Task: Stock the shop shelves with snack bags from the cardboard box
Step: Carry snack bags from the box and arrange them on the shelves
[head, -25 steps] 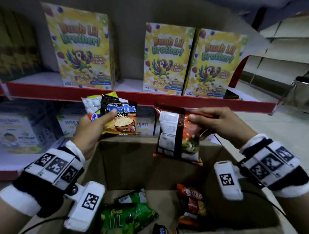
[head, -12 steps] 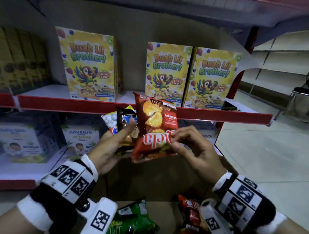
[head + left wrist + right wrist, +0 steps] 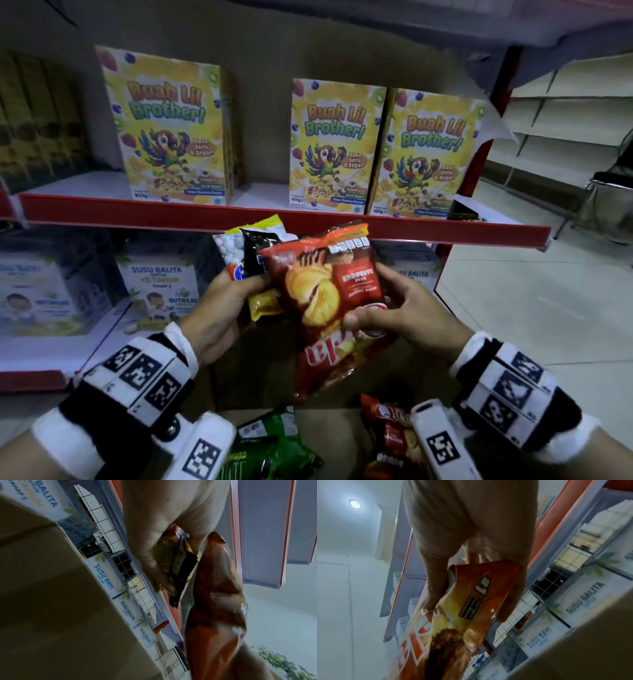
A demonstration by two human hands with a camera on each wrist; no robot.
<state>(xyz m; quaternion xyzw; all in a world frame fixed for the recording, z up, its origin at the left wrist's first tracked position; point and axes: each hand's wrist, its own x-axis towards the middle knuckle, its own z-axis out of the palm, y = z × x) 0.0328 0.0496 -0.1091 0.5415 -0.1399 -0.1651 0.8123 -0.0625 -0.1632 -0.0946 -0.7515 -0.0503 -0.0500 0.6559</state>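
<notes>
My right hand (image 3: 373,308) grips an upside-down red chip bag (image 3: 318,301) by its side, thumb on the front; the same red bag (image 3: 471,601) fills the right wrist view. My left hand (image 3: 233,294) holds two small bags, a black and yellow snack bag (image 3: 260,260) and a white-sweets bag (image 3: 233,246) behind it. The red bag overlaps them. The left wrist view shows the left hand's fingers (image 3: 163,574) curled on the black and yellow bag (image 3: 178,563). Below both hands, the open cardboard box (image 3: 342,383) holds a green bag (image 3: 274,442) and a red bag (image 3: 390,435).
A red-edged shelf (image 3: 137,210) right above the hands carries three yellow cereal boxes (image 3: 332,144). The lower shelf behind the hands has white milk boxes (image 3: 161,287). Tiled floor (image 3: 534,308) and bare shelving (image 3: 575,113) lie to the right.
The right hand turned the red chip bag from back to front and brought it against the left hand's bags; both hands rose toward the shelf edge.
</notes>
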